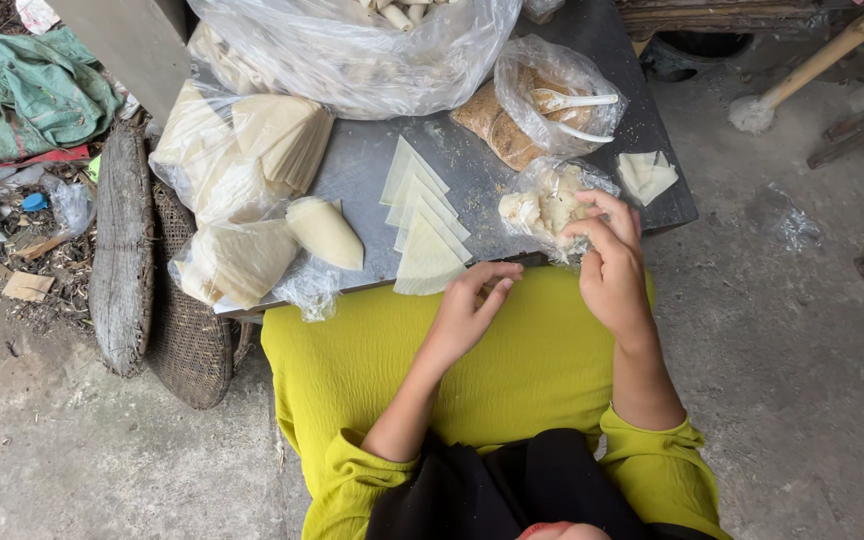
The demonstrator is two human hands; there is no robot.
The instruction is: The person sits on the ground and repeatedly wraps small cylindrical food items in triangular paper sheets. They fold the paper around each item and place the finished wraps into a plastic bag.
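My left hand (469, 308) hovers over my yellow-green lap at the near edge of the dark metal table (372, 160), fingers curled around something small that I cannot make out. My right hand (607, 262) reaches into a small clear plastic bag of pale, lumpy filling (542, 200), fingertips pinched in it. Several pale triangular pastry sheets (422, 225) lie overlapped in a row on the table, the nearest one just left of my left hand. One folded cone-shaped pastry (324, 232) rests left of the row.
Stacks of pastry sheets in clear plastic (242, 150) fill the table's left side, with a large plastic bag (352, 50) behind. A bag of brown crumbs holds two white spoons (567, 100). A few folded sheets (646, 175) lie at the right edge. Woven baskets (187, 330) lean at the left.
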